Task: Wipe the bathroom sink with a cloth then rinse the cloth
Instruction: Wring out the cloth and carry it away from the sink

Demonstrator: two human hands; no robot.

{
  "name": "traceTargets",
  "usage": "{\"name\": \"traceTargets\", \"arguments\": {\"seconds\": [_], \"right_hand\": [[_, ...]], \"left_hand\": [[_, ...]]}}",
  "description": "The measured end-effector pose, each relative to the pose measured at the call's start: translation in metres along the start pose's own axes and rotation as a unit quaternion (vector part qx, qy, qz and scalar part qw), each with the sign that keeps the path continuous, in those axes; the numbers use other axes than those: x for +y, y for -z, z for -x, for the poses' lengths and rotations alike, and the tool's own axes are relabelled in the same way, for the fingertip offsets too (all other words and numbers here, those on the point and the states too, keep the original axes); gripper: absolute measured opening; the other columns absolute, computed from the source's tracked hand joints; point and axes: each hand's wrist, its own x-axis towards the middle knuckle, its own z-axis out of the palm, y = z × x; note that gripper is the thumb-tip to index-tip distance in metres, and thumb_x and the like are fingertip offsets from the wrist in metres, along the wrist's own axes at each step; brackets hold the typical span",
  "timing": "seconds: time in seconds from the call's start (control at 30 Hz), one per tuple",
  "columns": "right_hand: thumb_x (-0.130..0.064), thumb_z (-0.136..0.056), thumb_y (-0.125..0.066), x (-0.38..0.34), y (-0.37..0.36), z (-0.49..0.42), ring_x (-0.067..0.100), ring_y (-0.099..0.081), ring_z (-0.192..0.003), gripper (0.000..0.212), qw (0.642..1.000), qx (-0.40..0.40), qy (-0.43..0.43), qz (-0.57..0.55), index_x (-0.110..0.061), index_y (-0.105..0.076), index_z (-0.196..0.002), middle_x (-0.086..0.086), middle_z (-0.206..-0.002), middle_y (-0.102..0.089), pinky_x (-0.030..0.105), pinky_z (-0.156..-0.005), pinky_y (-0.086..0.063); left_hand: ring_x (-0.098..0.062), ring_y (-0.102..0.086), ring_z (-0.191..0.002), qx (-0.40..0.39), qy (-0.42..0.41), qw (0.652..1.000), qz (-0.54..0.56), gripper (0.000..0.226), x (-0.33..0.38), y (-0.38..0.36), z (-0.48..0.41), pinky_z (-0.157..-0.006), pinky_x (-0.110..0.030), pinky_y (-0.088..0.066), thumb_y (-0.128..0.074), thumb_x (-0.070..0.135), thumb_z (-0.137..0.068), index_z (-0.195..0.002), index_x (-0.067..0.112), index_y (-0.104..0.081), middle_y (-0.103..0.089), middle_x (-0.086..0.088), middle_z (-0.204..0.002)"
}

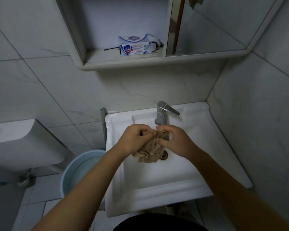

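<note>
Both hands, left [133, 139] and right [175, 140], pinch the bunched cloth [150, 152] under the tap [161, 117]; I'd knead it open there.

Pretty dim overall, with a cool bluish-grey cast. Brightest on the white sink [157, 174], soft sheen along its front rim and a touch of glare on the chrome faucet [162, 112]. Only soft, smudgy shadows, nothing hard-edged. Heavy wide-angle bending toward the corners, obvious in the wall tiles [45, 39]. Murky by the toilet tank [23, 140] at the left edge. Slightly smeary detail, soap box [135, 49] print only partly readable.
</note>
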Motion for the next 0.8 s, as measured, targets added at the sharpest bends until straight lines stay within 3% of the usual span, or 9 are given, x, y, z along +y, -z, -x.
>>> {"name": "traceTargets", "arguments": {"seconds": [0.07, 0.17, 0.3, 0.37, 0.47, 0.5, 0.6, 0.73, 0.8], "right_hand": [[-0.027, -0.085, -0.072, 0.0, 0.002, -0.003, 0.009, -0.067, -0.083, 0.005, 0.999, -0.005, 0.007, 0.048, -0.025, -0.067, -0.086, -0.007, -0.085, -0.071, 0.032, -0.074, -0.057], [-0.028, -0.088, -0.068, 0.007, 0.008, -0.001, 0.01, -0.066, -0.074, 0.007, 0.994, -0.002, 0.024, 0.107, -0.024, -0.066, -0.082, -0.006, -0.078, -0.07, 0.033, -0.069, -0.056], [-0.024, -0.095, -0.058, 0.011, 0.022, -0.004, 0.012, -0.064, -0.077, 0.012, 0.985, 0.045, 0.04, 0.159, -0.028, -0.07, -0.097, -0.003, -0.084, -0.07, 0.03, -0.07, -0.053], [-0.025, -0.095, -0.054, 0.005, 0.028, -0.007, 0.011, -0.063, -0.076, 0.014, 0.98, 0.101, 0.086, 0.151, -0.029, -0.066, -0.096, -0.005, -0.083, -0.066, 0.029, -0.07, -0.055], [-0.025, -0.094, -0.053, 0.002, 0.031, -0.008, 0.005, -0.059, -0.074, 0.011, 0.96, 0.196, 0.157, 0.12, -0.031, -0.062, -0.095, -0.015, -0.081, -0.061, 0.014, -0.065, -0.047], [-0.025, -0.095, -0.053, 0.006, 0.029, -0.008, 0.006, -0.058, -0.074, 0.011, 0.964, 0.184, 0.145, 0.128, -0.029, -0.063, -0.095, -0.013, -0.082, -0.061, 0.016, -0.065, -0.048], [-0.02, -0.095, -0.056, 0.027, 0.014, -0.005, 0.019, -0.061, -0.081, 0.015, 0.971, 0.033, 0.05, 0.232, -0.021, -0.07, -0.093, 0.0, -0.083, -0.067, 0.033, -0.071, -0.051], [-0.021, -0.095, -0.059, 0.036, 0.004, -0.003, 0.01, -0.059, -0.075, 0.013, 0.969, 0.114, 0.087, 0.2, -0.021, -0.071, -0.098, -0.005, -0.084, -0.069, 0.022, -0.067, -0.046], [-0.023, -0.095, -0.056, 0.036, 0.001, -0.006, 0.003, -0.057, -0.068, 0.011, 0.982, 0.098, 0.061, 0.148, -0.029, -0.065, -0.091, -0.014, -0.074, -0.063, 0.009, -0.062, -0.04]], "left_hand": [[-0.009, -0.067, -0.076, 0.005, -0.022, 0.993, -0.113, 0.016, 0.0, 0.005, -0.006, -0.069, -0.029, -0.053, -0.065, 0.038, -0.09, -0.085, 0.029, -0.076, -0.073, 0.011, -0.077], [-0.009, -0.06, -0.07, 0.026, -0.02, 0.967, -0.252, 0.015, -0.006, 0.013, -0.006, -0.055, -0.022, -0.038, -0.065, 0.041, -0.089, -0.082, 0.028, -0.071, -0.071, 0.008, -0.074], [-0.01, -0.069, -0.074, 0.01, 0.022, 0.996, -0.084, 0.015, -0.009, 0.025, -0.005, -0.069, -0.028, -0.054, -0.072, 0.029, -0.089, -0.075, 0.032, -0.07, -0.074, 0.005, -0.076], [-0.013, -0.069, -0.079, 0.058, 0.004, 0.998, -0.02, 0.011, -0.005, 0.029, -0.007, -0.075, -0.025, -0.055, -0.074, 0.026, -0.087, -0.078, 0.032, -0.074, -0.075, 0.002, -0.079], [-0.003, -0.069, -0.079, 0.131, -0.03, 0.991, 0.015, 0.005, -0.004, 0.026, -0.008, -0.071, -0.016, -0.053, -0.07, 0.036, -0.085, -0.087, 0.034, -0.074, -0.074, 0.014, -0.081], [-0.002, -0.068, -0.079, 0.124, -0.026, 0.992, -0.01, 0.006, -0.008, 0.023, -0.007, -0.072, -0.018, -0.053, -0.069, 0.036, -0.085, -0.087, 0.032, -0.074, -0.074, 0.015, -0.081], [-0.008, -0.067, -0.076, 0.02, 0.017, 0.99, -0.138, 0.014, -0.028, 0.007, 0.001, -0.074, -0.03, -0.052, -0.067, 0.03, -0.092, -0.08, 0.025, -0.074, -0.074, 0.012, -0.078], [-0.005, -0.068, -0.075, 0.1, 0.029, 0.992, -0.067, 0.012, -0.041, -0.004, 0.009, -0.072, -0.025, -0.052, -0.066, 0.031, -0.093, -0.086, 0.028, -0.075, -0.073, 0.014, -0.077], [-0.005, -0.067, -0.075, 0.11, 0.048, 0.992, -0.043, 0.011, -0.04, -0.007, 0.009, -0.071, -0.024, -0.053, -0.067, 0.031, -0.092, -0.085, 0.028, -0.075, -0.073, 0.012, -0.076]]}}
